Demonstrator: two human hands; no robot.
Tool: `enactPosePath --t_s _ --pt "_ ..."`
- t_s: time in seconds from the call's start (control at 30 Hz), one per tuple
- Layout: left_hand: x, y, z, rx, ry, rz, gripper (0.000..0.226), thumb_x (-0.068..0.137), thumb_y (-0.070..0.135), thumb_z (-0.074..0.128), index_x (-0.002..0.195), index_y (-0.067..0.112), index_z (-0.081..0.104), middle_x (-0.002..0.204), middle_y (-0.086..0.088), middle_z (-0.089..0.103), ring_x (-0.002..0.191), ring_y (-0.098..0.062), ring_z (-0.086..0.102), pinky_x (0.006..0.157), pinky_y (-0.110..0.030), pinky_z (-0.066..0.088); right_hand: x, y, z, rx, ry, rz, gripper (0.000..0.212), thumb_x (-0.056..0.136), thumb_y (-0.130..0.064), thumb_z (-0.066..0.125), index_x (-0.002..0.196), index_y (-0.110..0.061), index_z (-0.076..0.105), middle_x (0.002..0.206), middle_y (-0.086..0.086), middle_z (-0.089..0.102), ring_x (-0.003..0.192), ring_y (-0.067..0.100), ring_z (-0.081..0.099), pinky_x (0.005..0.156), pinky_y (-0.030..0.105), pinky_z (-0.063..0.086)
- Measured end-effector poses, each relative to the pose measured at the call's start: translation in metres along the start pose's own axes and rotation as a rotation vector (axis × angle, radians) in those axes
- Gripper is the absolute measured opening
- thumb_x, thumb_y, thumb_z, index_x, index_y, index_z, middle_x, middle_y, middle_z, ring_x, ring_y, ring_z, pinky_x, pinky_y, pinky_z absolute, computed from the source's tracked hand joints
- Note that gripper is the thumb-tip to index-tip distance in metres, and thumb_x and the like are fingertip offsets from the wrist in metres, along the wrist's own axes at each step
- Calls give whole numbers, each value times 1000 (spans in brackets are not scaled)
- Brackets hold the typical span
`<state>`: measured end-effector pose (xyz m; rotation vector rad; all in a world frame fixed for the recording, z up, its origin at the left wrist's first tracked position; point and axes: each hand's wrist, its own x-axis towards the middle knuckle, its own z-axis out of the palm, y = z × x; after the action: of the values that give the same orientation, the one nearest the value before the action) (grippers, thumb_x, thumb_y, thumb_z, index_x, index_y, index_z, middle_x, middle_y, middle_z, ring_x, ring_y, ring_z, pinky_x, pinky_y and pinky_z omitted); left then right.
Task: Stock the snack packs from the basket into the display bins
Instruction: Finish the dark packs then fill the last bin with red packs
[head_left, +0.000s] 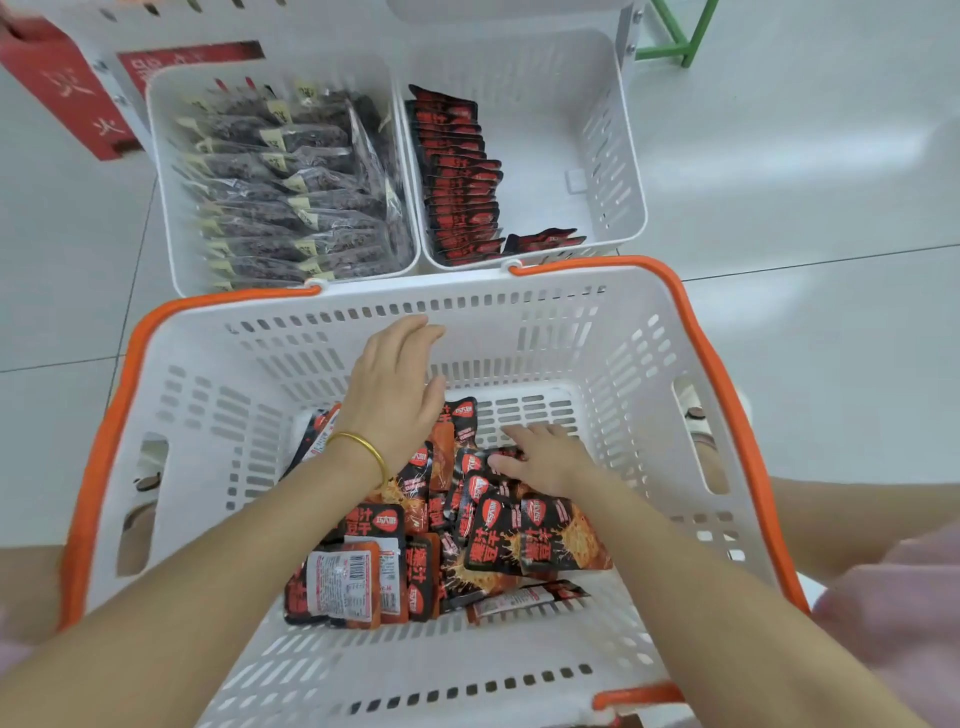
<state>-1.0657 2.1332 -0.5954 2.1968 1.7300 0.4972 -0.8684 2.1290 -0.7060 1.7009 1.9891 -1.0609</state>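
White floor (779, 156), white plastic basket (260, 389) with orange handles. Left hand (395, 395) and right hand (545, 462) reach in, fingers (410, 332) straight, holding nothing. Next: grab red-black snack packs (498, 540) for the half-full white bin (571, 130).

The single head-worn wide-angle camera looks forward and steeply down from close above the basket (519, 322), with the display bins (618, 156) just beyond it.

Red "豆干" lettering on the black snack packs (493, 543); pale "火" on the red box (67, 98).
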Motion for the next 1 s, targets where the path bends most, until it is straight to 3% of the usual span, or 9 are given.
enactPosePath --t_s 0.2,0.4,0.5,0.6,0.7,0.8,0.9,1.0 --pt "-8 -4 3 14 -6 -7 43 91 10 55 133 5 46 140 -14 42 129 -30 36 109 -39 26 -2 -8 9 -2 42 -165 72 77 -70 55 139 -35 42 148 -6 34 138 23 22 110 48 24" --pt "-15 -5 8 7 -35 -19 43 91 10 53 133 6 45 140 -13 40 130 -29 34 110 -40 27 -2 -24 10 86 31 -198 58 73 -46 75 119 -16 56 118 1 57 111 20 47 93 39 40" --pt "-16 -4 8 -11 -62 -28 43 93 11 50 135 7 44 142 -11 38 132 -27 31 111 -37 24 -9 -24 -3 308 90 -236 27 76 -25 77 92 -11 60 86 1 59 80 19 53 71 33 40" --pt "-15 -1 7 -69 -64 -62 42 94 18 49 135 8 44 142 -10 37 132 -24 30 112 -34 22 -24 -23 -30 746 191 -231 17 78 -10 75 74 -15 59 70 -4 60 66 13 55 67 28 45" --pt "-12 5 1 -305 -73 -192 51 93 33 52 138 13 37 141 -3 36 129 -14 33 111 -34 27 -44 -31 -66 1073 254 -277 14 83 -3 68 80 -15 60 78 0 69 69 11 65 67 26 54" --pt "-7 20 -8 -569 -169 -291 65 83 40 65 135 22 31 127 11 43 116 -5 43 100 -30 39 -61 -45 -94 1217 363 -362 13 87 -3 63 84 -16 59 76 -3 68 68 10 63 63 24 51" --pt "0 33 -11 -599 -213 -304 58 79 29 73 118 27 31 103 17 52 94 -2 54 77 -19 45 -70 -55 -110 1302 406 -401 12 88 -5 60 89 -16 59 75 -7 69 70 11 63 67 31 51" --pt "13 35 -16 -641 -189 -267 52 79 19 73 114 26 36 98 16 54 90 -4 55 74 -17 45 -79 -53 -137 1215 386 -425 24 84 -1 65 100 -16 57 82 -1 70 74 12 68 66 31 57"
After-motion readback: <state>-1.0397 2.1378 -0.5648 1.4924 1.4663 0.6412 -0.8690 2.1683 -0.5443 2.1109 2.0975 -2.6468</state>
